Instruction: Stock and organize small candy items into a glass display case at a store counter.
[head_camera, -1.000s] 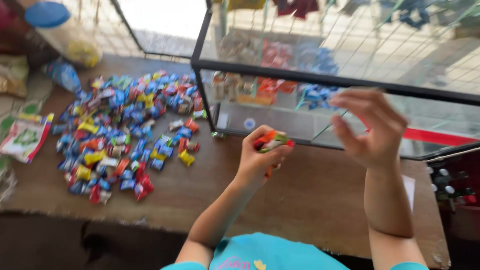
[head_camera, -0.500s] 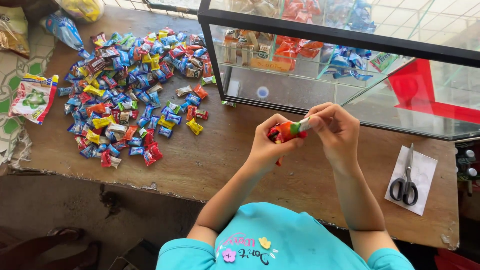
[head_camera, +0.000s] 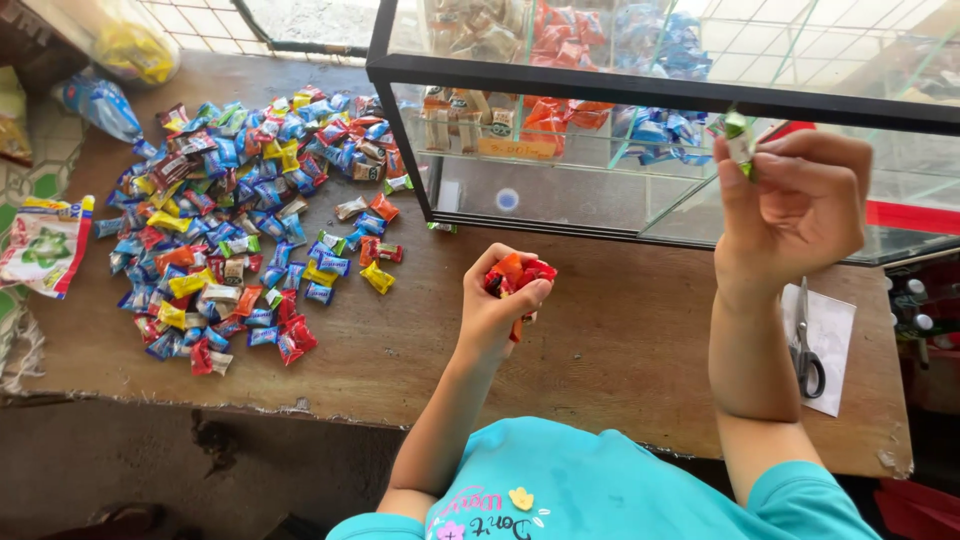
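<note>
Now, at the wooden table (head_camera: 620, 330). My left hand (head_camera: 503, 300) is fisted tight around a small bunch of wrapped candies (head_camera: 520, 274), red and orange ends poking out above the fingers, held low over bare tabletop just in front of the glass display case (head_camera: 660, 95). My right hand (head_camera: 795, 205) is raised up against the case's front edge, thumb and fingers pinched closed on a single green-wrapped candy (head_camera: 738, 135); the rest of that hand is curled in. The two hands are well apart.

Loose pile of candies (head_camera: 235, 215) spread on the table to the left, mixed blue, red, yellow, orange wrappers. Inside the case, sorted heaps: brownish, orange, blue. Scissors (head_camera: 806, 345) lie on a white paper sheet (head_camera: 835, 335) at the right, below my raised wrist. Printed plastic packet (head_camera: 45, 245) at the far left edge.
</note>
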